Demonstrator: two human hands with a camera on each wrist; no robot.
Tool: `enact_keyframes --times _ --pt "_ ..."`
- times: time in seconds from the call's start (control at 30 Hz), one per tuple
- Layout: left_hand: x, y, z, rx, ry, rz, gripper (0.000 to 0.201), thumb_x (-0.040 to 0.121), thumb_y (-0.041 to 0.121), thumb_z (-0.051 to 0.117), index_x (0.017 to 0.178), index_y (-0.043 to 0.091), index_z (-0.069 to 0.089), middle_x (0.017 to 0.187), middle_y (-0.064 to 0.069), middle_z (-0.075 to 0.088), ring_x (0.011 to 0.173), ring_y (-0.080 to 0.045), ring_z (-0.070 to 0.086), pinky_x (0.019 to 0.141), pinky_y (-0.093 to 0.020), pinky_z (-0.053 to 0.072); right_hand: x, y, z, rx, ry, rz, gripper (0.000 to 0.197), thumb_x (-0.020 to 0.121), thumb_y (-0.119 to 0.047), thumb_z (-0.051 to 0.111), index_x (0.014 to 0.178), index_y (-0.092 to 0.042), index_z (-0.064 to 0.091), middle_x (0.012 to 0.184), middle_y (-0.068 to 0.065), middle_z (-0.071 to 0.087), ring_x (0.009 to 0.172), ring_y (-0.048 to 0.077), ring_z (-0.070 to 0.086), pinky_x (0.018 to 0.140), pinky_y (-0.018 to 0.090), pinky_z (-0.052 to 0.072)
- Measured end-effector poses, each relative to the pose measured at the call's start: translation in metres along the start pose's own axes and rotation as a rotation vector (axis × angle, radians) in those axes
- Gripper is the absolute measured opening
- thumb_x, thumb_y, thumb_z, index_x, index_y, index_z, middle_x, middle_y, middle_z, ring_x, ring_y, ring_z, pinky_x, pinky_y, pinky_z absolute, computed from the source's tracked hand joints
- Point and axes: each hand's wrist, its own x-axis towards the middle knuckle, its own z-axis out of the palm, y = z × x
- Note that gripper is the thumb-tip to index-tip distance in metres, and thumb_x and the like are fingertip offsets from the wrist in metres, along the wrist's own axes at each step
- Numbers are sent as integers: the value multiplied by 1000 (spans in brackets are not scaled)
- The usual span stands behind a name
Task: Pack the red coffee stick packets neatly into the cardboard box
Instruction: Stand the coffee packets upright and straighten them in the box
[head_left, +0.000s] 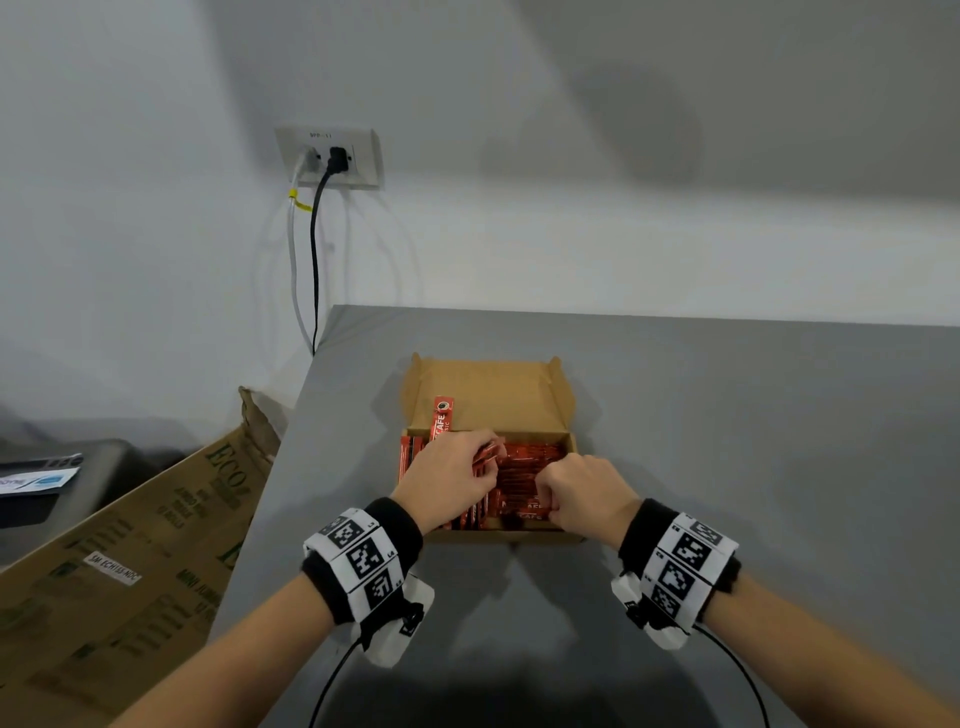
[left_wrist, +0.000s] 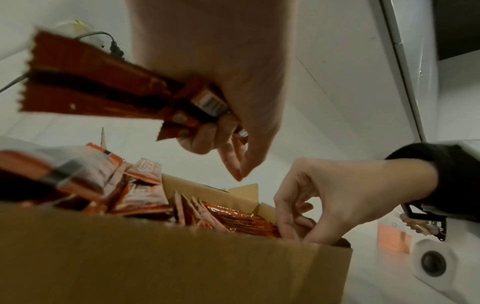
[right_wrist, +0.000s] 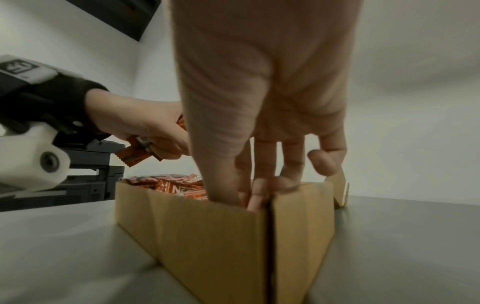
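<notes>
An open cardboard box (head_left: 483, 536) stands on the grey table, its lid folded back. Red coffee stick packets (head_left: 524, 467) fill it in rows, and one packet (head_left: 442, 415) stands upright at the back left. My left hand (head_left: 485, 465) hovers over the box's left half and grips a bundle of several packets (left_wrist: 91, 82). My right hand (head_left: 550, 501) reaches down into the near right corner of the box (right_wrist: 207, 236). Its fingertips (right_wrist: 255, 193) are behind the wall beside the packed rows (left_wrist: 233, 220), so whether they hold anything is hidden.
A large printed brown carton (head_left: 130, 545) leans against the table's left edge. Behind it sits a dark machine (head_left: 52, 478) with papers on top. A wall socket (head_left: 332, 156) with two cables hangs at the back left. Bare table (head_left: 727, 441) lies right of the box.
</notes>
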Motion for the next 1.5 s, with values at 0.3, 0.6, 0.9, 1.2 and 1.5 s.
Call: enact_keyframes --times 0.3,0.6,0.9,1.2,1.5 --pt "0 2 1 1 -32 -9 15 91 15 53 100 19 65 96 9 67 80 -4 62 71 -18 51 -1 6 2 59 16 -1 12 81 -20 60 93 -20 63 101 -1 65 93 23 60 76 30 45" --pt "0 2 2 -10 -40 -6 17 90 15 53 102 19 65 97 7 67 80 -4 62 67 -12 48 1 7 2 115 31 21 10 82 -21 64 92 -18 63 99 -1 66 95 20 59 78 31 45" --pt "3 13 1 -334 87 -55 15 100 15 40 98 14 55 68 5 54 58 -8 50 57 -22 43 1 8 -8 380 245 -30 27 84 -38 64 103 -18 63 91 -7 65 77 8 56 75 29 50" --pt "15 40 -2 -827 406 -71 19 98 5 39 111 12 51 88 2 59 80 5 60 77 -13 48 13 -25 -16 946 388 -96 42 94 -21 53 135 -22 41 79 -15 60 65 -3 59 64 10 43" --pt "12 29 -2 -920 356 -152 38 96 -5 38 129 15 40 101 5 61 87 7 62 73 -12 49 11 -14 -20 974 392 -56 23 90 -18 59 112 -20 51 67 -4 67 50 5 59 54 16 49"
